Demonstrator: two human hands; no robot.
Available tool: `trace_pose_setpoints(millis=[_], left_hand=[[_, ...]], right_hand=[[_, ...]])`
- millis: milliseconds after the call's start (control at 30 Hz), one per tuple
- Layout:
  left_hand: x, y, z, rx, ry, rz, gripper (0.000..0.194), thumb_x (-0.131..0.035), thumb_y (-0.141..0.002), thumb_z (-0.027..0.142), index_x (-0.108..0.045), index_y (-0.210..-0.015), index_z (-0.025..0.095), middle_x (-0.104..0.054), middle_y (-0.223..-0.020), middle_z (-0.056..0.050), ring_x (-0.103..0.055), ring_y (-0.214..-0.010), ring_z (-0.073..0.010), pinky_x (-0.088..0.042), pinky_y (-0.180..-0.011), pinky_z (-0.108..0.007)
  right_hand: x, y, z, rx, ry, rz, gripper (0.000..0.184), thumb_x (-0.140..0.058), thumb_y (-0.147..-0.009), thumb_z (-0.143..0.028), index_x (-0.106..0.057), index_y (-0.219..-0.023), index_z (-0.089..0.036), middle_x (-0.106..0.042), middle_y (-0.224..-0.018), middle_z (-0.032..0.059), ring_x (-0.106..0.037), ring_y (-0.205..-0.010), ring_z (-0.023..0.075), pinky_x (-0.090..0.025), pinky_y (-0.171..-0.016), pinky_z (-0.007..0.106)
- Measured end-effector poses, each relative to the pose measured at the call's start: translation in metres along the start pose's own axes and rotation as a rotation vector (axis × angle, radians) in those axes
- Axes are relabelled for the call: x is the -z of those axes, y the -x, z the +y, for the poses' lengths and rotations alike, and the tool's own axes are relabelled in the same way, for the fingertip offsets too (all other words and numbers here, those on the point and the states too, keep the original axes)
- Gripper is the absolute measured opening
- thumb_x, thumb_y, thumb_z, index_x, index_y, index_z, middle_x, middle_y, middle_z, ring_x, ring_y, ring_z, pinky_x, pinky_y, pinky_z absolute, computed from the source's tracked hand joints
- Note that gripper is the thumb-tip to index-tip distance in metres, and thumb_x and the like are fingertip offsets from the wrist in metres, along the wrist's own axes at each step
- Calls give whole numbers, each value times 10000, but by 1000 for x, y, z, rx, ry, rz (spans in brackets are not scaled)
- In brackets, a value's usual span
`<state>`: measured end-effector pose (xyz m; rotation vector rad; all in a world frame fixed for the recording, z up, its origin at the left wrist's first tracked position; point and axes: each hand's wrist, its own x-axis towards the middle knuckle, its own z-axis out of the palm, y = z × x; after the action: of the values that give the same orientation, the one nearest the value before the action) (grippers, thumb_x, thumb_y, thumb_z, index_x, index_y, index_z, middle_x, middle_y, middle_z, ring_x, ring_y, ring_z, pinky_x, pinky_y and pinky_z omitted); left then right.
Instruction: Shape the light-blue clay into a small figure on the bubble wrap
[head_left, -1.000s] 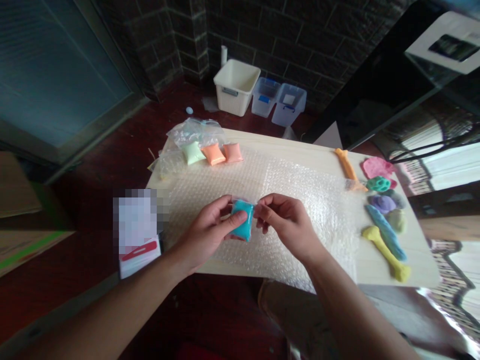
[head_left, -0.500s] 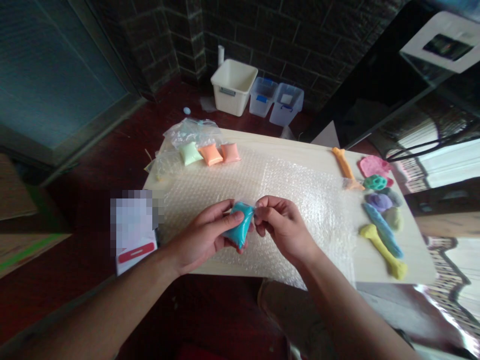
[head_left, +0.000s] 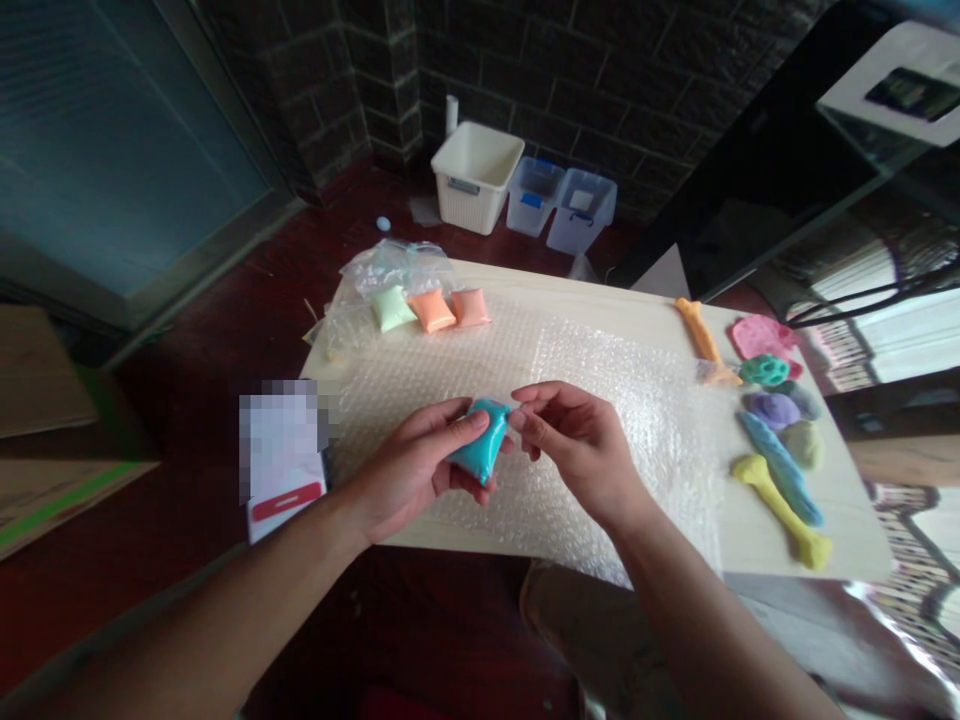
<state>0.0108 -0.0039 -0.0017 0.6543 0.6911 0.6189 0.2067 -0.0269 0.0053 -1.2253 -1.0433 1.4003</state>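
My left hand (head_left: 420, 465) grips a small clear packet of turquoise modelling clay (head_left: 484, 445), thumb on top and fingers underneath. At the packet's upper right corner, the thumb and forefinger of my right hand (head_left: 577, 445) pinch its clear edge; the other fingers are curled. Both hands are above a sheet of bubble wrap (head_left: 637, 420) spread over the pale table (head_left: 585, 285). Beyond them lie more clay packets: a light green one (head_left: 392, 308), an orange one (head_left: 432, 311) and a salmon-pink one (head_left: 471, 307).
Crumpled clear plastic bags (head_left: 394, 265) lie at the table's far left corner. Along the right side are shaped clay pieces, including a yellow bone (head_left: 784, 512), a blue stick (head_left: 781, 468) and an orange bone (head_left: 701, 335). A white bin (head_left: 480, 180) stands on the floor beyond.
My right hand's fingers have loosened and spread a little at the packet's corner. My left hand still holds the packet. The whole view has shifted slightly.
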Motion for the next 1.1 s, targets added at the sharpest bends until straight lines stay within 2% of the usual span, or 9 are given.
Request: trace_pose_setpoints(millis=[100, 167, 267, 367, 467, 567, 833, 967, 1100], left_hand=[[1, 1, 0, -9, 15, -13, 211, -768, -910, 321, -749, -1061, 175, -724, -1018, -92, -676, -687, -145, -559, -607, -257], [1, 1, -1, -17, 15, -6, 225, -784, -894, 292, -762, -1083, 171, -726, -1042, -99, -673, -755, -155, -555, -670, -267], [2, -2, -1, -84, 20, 63, 223, -798, -884, 267, -776, -1081, 164, -737, -1071, -109, -666, -923, -190, -532, -775, -277], [3, -5, -1, -157, 45, 125, 203, -803, -880, 249, -776, -1066, 171, -752, -1079, -99, -646, -999, -199, -487, -783, -270], [6, -6, -1, -174, 89, 106, 206, -801, -890, 263, -766, -1072, 176, -758, -1091, -90, -643, -977, -194, -478, -791, -288], [7, -5, -1, -176, 106, 75, 209, -803, -893, 271, -758, -1068, 167, -755, -1091, -86, -644, -947, -191, -489, -832, -317], [3, -4, -1, -167, 127, 136, 215, -865, -820, 253, -745, -970, 158, -735, -974, -62, -648, -909, -179, -498, -783, -290], [-1, -4, -1, -172, 112, 184, 241, -892, -780, 236, -715, -927, 166, -698, -902, -26, -626, -854, -149, -494, -761, -271], [-5, -4, -4, -177, 89, 217, 291, -915, -747, 231, -689, -918, 167, -693, -874, -15, -620, -821, -137, -497, -731, -260]], right_hand=[[1, -2, 2, -39, -27, -1, 281, -863, -826, -362, -731, -995, -181, -713, -700, 6, -609, -595, 122, -489, -549, 264], [1, -3, 3, -46, -67, 45, 296, -865, -820, -359, -709, -1006, -190, -713, -733, 3, -628, -604, 127, -494, -551, 266], [0, -2, 2, -51, -106, 99, 279, -856, -822, -371, -676, -948, -199, -714, -824, 11, -646, -616, 124, -494, -546, 261], [-1, 0, 1, -83, -23, -31, 286, -797, -873, -434, -686, -832, -174, -699, -763, 28, -639, -620, 128, -496, -560, 262], [-3, 4, 3, -90, 88, -204, 301, -776, -887, -445, -735, -832, -152, -684, -691, 31, -600, -596, 121, -480, -558, 258], [-3, 6, 6, -55, 131, -249, 255, -751, -909, -401, -765, -862, -150, -692, -689, 30, -566, -574, 107, -460, -543, 250], [-1, 6, 5, -6, 151, -225, 156, -732, -880, -293, -776, -825, -153, -703, -673, 28, -568, -568, 105, -451, -539, 248], [-4, 6, 4, 15, 167, -145, 133, -726, -812, -257, -723, -718, -163, -662, -621, 8, -532, -539, 99, -414, -508, 240], [-10, 7, 9, 53, 195, -21, 148, -706, -752, -237, -647, -630, -178, -559, -539, -34, -424, -487, 77, -331, -457, 222]])
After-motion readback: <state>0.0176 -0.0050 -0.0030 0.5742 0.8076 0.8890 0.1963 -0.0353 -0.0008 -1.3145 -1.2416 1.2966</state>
